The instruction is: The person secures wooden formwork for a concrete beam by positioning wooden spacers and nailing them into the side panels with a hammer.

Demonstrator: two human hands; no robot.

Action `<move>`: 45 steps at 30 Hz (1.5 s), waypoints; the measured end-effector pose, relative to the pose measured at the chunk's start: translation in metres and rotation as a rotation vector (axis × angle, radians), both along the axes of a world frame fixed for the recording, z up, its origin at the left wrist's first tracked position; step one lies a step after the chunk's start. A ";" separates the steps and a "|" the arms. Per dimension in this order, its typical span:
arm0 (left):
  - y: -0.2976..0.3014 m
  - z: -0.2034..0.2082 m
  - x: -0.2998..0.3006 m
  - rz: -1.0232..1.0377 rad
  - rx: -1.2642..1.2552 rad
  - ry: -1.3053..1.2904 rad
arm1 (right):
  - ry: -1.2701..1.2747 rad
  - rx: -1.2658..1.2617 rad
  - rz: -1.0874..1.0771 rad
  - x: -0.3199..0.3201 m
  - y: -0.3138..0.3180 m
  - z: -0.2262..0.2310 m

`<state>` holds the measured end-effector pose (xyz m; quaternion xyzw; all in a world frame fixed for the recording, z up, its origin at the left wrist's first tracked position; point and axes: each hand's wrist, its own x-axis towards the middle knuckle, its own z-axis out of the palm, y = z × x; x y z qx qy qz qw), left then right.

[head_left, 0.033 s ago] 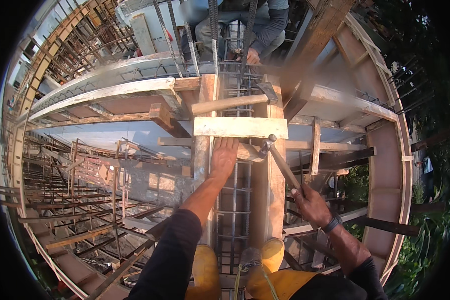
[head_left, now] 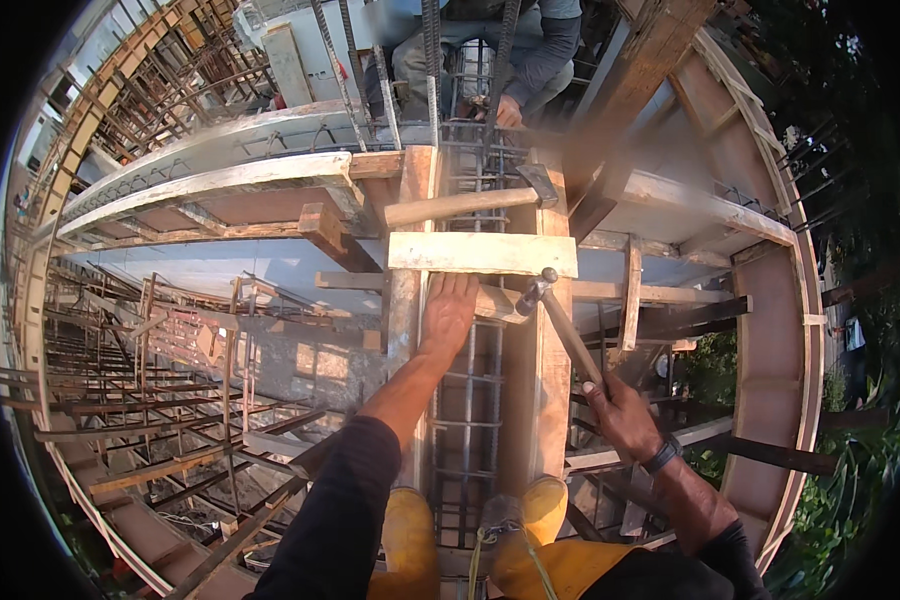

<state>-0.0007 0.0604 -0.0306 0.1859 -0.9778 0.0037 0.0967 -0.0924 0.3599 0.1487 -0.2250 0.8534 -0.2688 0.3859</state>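
L hand is palm-down, fingers extended & close together, laid at the L form side just below a pale board; can't tell if fingertips touch its edge. Board spans the beam form crosswise, from L form side to R form side. R hand, dark watch on wrist, is clenched round the lower handle of a ball-peen hammer; its metal head is near the board's R end, ball up. Can't tell if head touches wood.

Short wood block sits btwn L hand & hammer head. 2nd hammer, wood handle, lies across the form beyond the board, head at R. Rebar cage runs lengthwise btwn the sides. Yellow boots show at near end; at far end, co-worker's hand is by vert. rebar.
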 end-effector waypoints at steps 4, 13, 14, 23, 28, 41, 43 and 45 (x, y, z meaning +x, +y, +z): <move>0.003 0.005 -0.004 -0.024 -0.041 0.030 | -0.087 -0.063 -0.119 0.014 0.003 0.016; -0.018 0.020 -0.005 -0.182 -0.113 -0.183 | -0.157 -0.105 -0.190 0.014 0.022 -0.002; -0.019 0.023 -0.005 -0.195 -0.162 -0.178 | -0.169 -0.105 -0.196 0.014 0.021 -0.003; 0.019 0.103 0.133 -0.191 0.429 -0.315 | -0.071 -0.152 -0.204 0.022 0.034 -0.010; 0.021 0.116 0.186 0.113 0.747 -0.287 | -0.126 -0.119 -0.219 0.029 0.022 0.000; 0.067 0.102 0.110 0.195 0.978 -0.209 | -0.085 -0.095 -0.290 0.065 0.079 -0.027; 0.063 0.092 0.111 0.134 0.920 -0.142 | -0.085 -0.005 -0.264 0.068 0.085 -0.024; 0.059 0.092 0.116 0.072 0.923 -0.102 | 0.048 0.010 -0.235 0.070 0.082 -0.022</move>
